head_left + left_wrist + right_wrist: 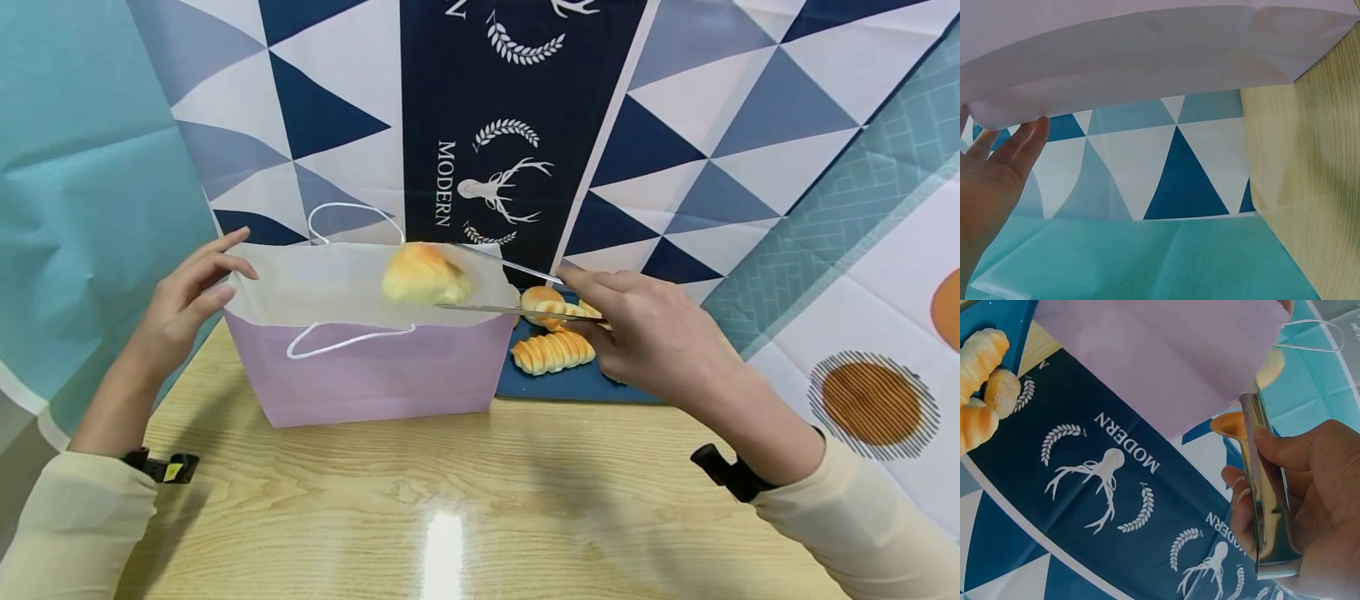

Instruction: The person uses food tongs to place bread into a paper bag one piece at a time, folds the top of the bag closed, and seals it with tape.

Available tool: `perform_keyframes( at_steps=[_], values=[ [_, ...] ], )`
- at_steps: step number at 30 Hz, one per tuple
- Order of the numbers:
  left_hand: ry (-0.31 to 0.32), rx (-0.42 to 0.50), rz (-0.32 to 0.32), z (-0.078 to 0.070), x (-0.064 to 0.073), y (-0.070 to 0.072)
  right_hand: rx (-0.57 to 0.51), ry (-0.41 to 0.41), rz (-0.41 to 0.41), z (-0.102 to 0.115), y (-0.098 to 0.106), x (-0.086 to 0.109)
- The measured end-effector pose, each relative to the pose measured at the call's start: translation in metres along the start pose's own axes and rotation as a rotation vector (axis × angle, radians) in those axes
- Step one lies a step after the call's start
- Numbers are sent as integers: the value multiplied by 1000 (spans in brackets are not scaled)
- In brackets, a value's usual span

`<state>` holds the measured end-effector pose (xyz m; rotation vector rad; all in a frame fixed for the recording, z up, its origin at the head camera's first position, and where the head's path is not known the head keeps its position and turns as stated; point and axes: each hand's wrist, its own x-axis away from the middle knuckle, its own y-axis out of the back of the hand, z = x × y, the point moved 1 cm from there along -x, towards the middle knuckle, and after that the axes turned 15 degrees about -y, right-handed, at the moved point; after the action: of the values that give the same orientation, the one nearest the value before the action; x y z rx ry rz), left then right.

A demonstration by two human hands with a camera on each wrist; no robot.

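A lilac paper bag (pixel 375 371) with white cord handles stands upright, its mouth wide. At its left rim is my left hand (pixel 191 292), fingers spread and loosely bent, the tips touching the paper; the left wrist view shows this hand (pixel 1000 169) at the rim too. My right hand (pixel 656 333) grips metal tongs (pixel 1266 494), thumb on one arm and fingers round the other. Between the tong ends a golden bread bun (pixel 423 275), slightly blurred, is held at the bag's mouth. The bag's bottom inside is hidden.
Right of the bag, a blue tray (pixel 525 386) holds several breads, including a ridged roll (pixel 553 353) and a round bun (pixel 542 300), partly behind my right hand. Patterned cloth (pixel 480 108) hangs behind the wooden table (pixel 360 508).
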<state>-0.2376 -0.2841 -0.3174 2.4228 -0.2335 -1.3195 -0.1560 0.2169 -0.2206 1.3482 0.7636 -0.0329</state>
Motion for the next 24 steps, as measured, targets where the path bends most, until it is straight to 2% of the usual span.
perform_keyframes(
  at_steps=[7,24],
  values=[
    [-5,5,0,1,-1,-1,-28,-17,-26,0,4,1],
    [-22,3,-8,2,-1,0,16,-80,-67,-15,12,8]
  ],
)
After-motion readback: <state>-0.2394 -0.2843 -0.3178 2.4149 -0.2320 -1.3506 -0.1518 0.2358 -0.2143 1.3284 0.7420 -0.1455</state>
